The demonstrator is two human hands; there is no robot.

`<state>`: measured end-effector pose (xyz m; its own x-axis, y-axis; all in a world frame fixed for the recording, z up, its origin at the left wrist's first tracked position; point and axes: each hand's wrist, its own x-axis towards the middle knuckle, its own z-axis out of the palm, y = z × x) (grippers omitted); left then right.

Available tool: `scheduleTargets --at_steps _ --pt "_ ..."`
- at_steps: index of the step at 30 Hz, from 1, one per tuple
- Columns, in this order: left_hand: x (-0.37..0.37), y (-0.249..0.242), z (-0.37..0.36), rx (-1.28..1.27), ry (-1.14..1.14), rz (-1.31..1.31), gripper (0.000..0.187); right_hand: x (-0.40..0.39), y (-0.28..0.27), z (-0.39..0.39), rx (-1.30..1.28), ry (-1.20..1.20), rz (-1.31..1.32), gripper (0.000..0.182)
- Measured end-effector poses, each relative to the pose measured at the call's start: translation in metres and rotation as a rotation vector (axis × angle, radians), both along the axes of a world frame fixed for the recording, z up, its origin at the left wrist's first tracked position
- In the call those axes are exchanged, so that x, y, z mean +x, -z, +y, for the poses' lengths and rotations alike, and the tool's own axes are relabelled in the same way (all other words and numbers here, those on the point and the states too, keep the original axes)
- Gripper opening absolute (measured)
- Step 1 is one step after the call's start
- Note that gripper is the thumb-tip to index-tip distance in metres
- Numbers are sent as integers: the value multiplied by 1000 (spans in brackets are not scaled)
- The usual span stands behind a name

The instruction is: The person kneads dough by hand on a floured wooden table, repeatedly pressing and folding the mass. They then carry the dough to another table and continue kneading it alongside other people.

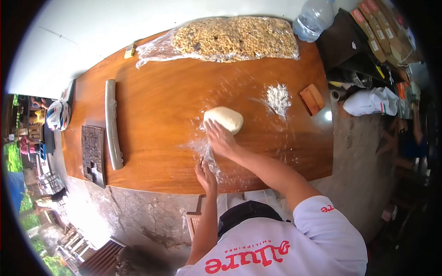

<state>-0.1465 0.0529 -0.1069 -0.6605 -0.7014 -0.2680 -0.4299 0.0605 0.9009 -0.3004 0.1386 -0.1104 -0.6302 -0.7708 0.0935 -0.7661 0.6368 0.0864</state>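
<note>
My right hand [221, 139] rests on the dough [229, 119], fingers extended, not closed around it. The dough sits mid-tabletop [161, 110], left of the flour heap [278, 99]. My left hand [206, 176], fingers partly open, grips nothing visible near the edge.

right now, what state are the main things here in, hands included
dough, rounded lump, not rolled flat
white powder, loose pile
plastic bag, filled, lying down
silver tube, lying on its side
table, powdered in places
right hand, spread on the dough
left hand, off the dough
</note>
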Motion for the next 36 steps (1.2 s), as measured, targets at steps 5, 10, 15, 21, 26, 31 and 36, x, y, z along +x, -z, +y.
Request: scheduleTargets --at_steps 5,10,15,21,26,31,36 --pt "-26 -15 -4 -280 333 91 41 105 -23 104 -236 -49 -612 48" --pt "-85 -5 55 -284 301 9 45 164 -33 232 -434 456 -762 24" --pt "-114 -48 133 -898 1174 120 47 189 -25 284 -893 1185 -549 21" --pt "-63 22 196 -1178 1737 495 45 154 4 237 -1504 1531 -682 29" --pt "-58 -29 143 -268 1656 309 40 102 -11 161 -1280 1346 -512 48" --pt "-32 -78 29 91 986 -97 27 12 -38 102 -531 1157 -597 56" --pt "12 -34 -55 42 351 -155 24 -1 -50 -5 -120 710 -473 53"
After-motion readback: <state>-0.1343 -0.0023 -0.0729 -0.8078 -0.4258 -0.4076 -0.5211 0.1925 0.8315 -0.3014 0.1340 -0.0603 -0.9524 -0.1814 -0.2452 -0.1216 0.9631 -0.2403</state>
